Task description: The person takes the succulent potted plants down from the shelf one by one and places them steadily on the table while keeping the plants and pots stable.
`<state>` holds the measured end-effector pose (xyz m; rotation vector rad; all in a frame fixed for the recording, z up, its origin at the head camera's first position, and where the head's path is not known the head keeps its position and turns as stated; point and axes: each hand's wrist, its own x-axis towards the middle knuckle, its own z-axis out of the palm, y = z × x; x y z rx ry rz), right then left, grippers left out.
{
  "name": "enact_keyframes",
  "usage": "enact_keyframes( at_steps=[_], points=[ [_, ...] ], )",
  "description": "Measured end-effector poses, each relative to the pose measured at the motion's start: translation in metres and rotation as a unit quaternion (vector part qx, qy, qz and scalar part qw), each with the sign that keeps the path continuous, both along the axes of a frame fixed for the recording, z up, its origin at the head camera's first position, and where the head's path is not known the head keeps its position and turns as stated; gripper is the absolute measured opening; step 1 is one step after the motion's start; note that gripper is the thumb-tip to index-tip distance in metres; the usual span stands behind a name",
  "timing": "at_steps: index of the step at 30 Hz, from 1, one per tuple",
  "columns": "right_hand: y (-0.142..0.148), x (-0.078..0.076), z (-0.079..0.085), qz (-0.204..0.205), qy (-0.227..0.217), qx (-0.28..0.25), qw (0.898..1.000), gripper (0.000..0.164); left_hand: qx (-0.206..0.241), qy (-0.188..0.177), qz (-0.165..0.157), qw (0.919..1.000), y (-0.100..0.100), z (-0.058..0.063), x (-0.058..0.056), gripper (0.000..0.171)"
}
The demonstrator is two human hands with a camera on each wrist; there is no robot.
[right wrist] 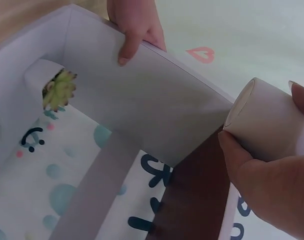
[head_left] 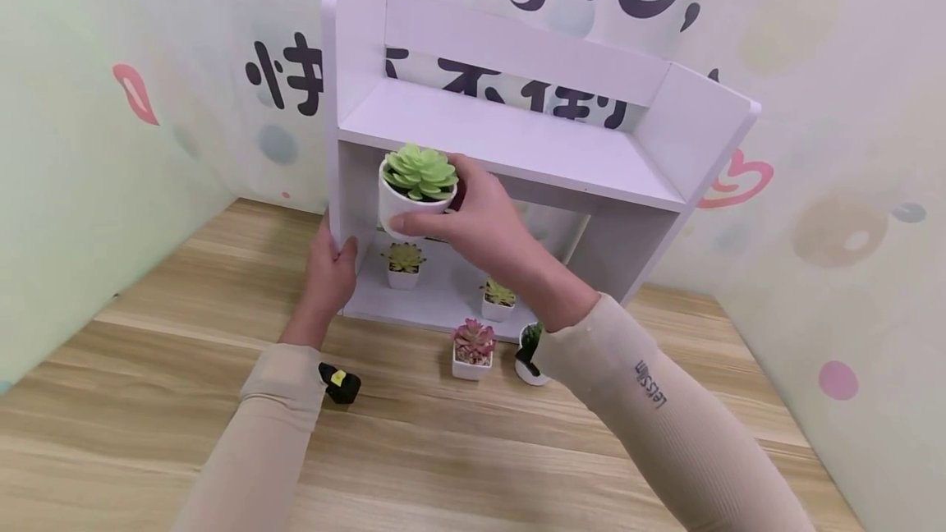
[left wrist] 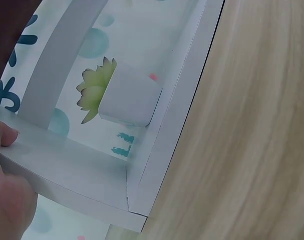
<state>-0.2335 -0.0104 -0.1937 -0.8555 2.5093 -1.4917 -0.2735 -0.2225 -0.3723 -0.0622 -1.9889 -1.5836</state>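
Observation:
My right hand [head_left: 484, 216] grips a round white pot with a bright green succulent [head_left: 420, 173], held up in front of the upper shelf's front edge. The right wrist view shows the white pot [right wrist: 269, 120] from its base, between thumb and fingers. With my left hand [head_left: 331, 273] I hold the left side panel of the white two-tier shelf [head_left: 510, 126], thumb on the inner face. Inside the lower tier, a small potted succulent [head_left: 403, 266] stands near that panel. Another succulent in a square pot [head_left: 498, 300] is farther right, partly behind my right arm.
A pink succulent in a white pot [head_left: 473, 349] stands on the wooden table [head_left: 414, 450] before the shelf. Beside it a dark green potted plant [head_left: 529, 354] is half hidden by my right sleeve. A small black object with a yellow mark [head_left: 340, 382] lies near my left sleeve.

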Motion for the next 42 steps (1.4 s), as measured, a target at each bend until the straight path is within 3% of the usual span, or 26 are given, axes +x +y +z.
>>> enact_keyframes(
  at_steps=[7,24,42],
  points=[
    [0.006,-0.002,-0.023,-0.017,-0.008,0.006,1.0,0.07,0.015,-0.012,-0.001,0.9998,0.003,0.0,0.0,0.053],
    [0.006,-0.001,-0.067,-0.006,-0.022,0.029,0.999,0.073,0.027,-0.006,0.006,0.9996,0.002,-0.001,0.0,0.055],
    [-0.003,0.006,-0.118,-0.053,-0.037,0.091,0.994,0.086,0.02,-0.009,0.016,0.9996,0.002,-0.003,0.0,0.052]
  ],
)
